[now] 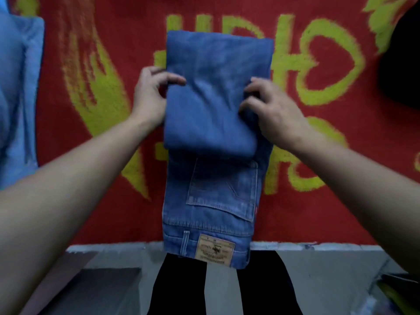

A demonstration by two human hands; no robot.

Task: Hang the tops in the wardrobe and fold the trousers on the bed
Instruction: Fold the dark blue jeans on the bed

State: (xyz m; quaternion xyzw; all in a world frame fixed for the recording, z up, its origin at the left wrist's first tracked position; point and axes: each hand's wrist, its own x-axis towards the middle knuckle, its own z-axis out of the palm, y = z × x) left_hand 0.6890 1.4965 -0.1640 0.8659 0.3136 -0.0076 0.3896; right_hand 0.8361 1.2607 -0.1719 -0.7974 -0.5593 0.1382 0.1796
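Observation:
A pair of blue jeans [211,123] lies lengthwise on the bed, over a red blanket [318,201] with yellow-green lettering. The legs are folded back over the seat, and the waistband with its leather label hangs over the bed's near edge. My left hand [150,94] grips the left edge of the folded leg part, thumb on top. My right hand [270,105] grips the right edge, fingers curled over the fold.
A light blue cloth or pillow [18,98] lies at the left of the bed. A dark garment [402,64] sits at the far right. Below the bed edge are grey floor [220,289] and my dark trouser legs.

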